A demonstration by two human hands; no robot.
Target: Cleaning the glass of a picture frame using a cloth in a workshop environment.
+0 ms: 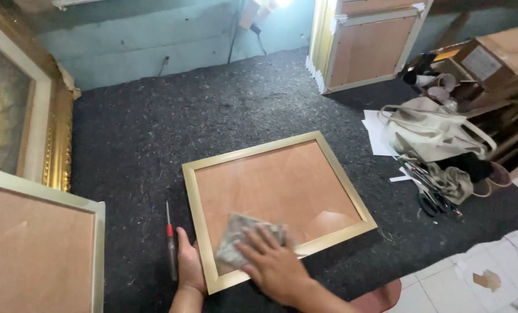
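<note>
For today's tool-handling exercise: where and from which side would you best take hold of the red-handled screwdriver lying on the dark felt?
Probably grip the screwdriver by its red handle section, coming from above and from its left, open-felt side. It lies flat, roughly lengthwise away from the person, and the left hand and gold picture frame crowd its right side.

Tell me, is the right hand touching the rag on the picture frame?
Touching. The head view shows the right hand lying flat on the grey rag, fingers spread over it, pressing it onto the frame.

single head cam, looks steeply down and forward from above; close range, gold frame (279, 206) centre, own hands at bottom edge, wall across top, no second view
</note>
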